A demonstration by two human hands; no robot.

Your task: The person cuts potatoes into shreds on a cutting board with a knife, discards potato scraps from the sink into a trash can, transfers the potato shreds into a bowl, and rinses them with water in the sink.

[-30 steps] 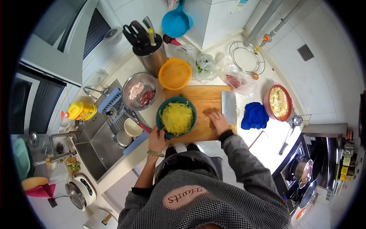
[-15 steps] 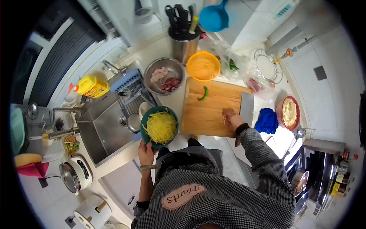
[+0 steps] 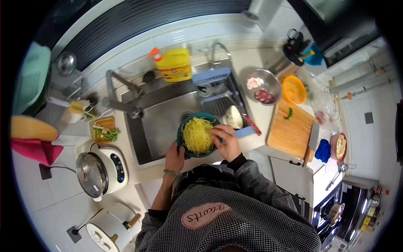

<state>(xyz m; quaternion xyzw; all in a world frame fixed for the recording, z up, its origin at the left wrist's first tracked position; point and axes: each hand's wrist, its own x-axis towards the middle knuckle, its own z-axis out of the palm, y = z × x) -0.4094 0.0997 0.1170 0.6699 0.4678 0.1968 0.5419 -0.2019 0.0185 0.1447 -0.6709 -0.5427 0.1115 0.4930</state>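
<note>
My left hand grips the near left rim of a dark green bowl, held over the front of the sink. Pale yellow shreds, which look like cut potato, fill the bowl. At the bowl's right side is my right hand, its fingers curled together over the edge of the shreds. Whatever is between those fingertips is too small to make out. Just beyond that hand sits a white rounded item by the drying rack. A wooden cutting board carries a green pepper piece and a cleaver.
Behind the bowl is the steel sink with its faucet and a yellow jug. A red-handled tool lies on the rack's right edge. A metal bowl of meat and an orange basket stand right of the sink.
My right hand has left the cutting board and come over to the bowl. The view has turned toward the sink, and my left hand still holds the bowl, now further over the sink.
</note>
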